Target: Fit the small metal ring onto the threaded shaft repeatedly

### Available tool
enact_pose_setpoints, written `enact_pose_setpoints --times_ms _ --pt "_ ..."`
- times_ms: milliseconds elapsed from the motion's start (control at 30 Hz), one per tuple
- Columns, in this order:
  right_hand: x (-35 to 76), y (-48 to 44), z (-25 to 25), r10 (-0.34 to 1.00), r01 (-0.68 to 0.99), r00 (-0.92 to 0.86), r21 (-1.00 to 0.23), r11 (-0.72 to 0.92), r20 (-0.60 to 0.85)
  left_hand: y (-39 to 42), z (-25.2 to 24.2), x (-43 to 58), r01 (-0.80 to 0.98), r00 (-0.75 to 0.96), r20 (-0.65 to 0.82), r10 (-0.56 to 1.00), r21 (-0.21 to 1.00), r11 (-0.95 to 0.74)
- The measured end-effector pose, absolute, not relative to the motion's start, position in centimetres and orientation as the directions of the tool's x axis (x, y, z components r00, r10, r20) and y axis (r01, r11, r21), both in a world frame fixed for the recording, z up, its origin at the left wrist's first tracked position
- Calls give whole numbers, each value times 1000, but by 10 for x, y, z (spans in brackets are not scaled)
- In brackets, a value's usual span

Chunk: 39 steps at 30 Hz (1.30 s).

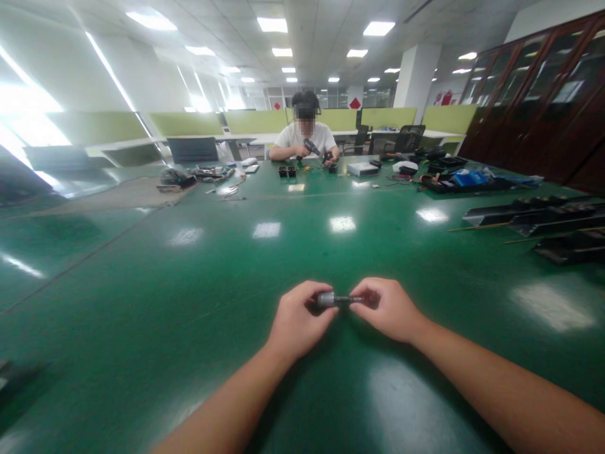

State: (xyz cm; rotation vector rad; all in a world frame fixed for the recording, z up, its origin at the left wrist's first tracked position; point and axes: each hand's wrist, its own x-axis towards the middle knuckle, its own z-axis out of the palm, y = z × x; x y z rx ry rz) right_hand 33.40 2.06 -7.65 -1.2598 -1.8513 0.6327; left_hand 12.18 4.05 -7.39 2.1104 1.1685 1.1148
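Note:
In front of me, over the green table (227,265), my left hand (302,318) closes its thumb and fingers around a small grey metal cylinder with a thin dark shaft (327,299). The shaft points to the right, and the piece lies roughly level. Its far tip is pinched between the thumb and fingers of my right hand (385,309). Fingers cover part of the cylinder's left end and the shaft's tip, so I cannot make out its exact kind.
Across the table sits a person in a white shirt (326,133) holding a drill-like tool (311,147). Long dark metal channels (534,214) lie at the right. Behind them is a black tray with blue items (472,178). Loose parts (212,171) lie at the far left.

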Motion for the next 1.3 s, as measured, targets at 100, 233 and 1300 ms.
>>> enact_pose_setpoints --times_ms 100,233,1300 --pt "334 21 -77 922 525 -189 -759 385 337 41 -74 121 471 303 427 852 710 -523" --pt "334 21 -77 919 527 -184 -754 391 348 41 -73 120 485 303 441 845 691 -535" --pt "330 17 -82 878 496 -294 -724 479 378 54 -42 80 -72 -140 33 990 996 -43"
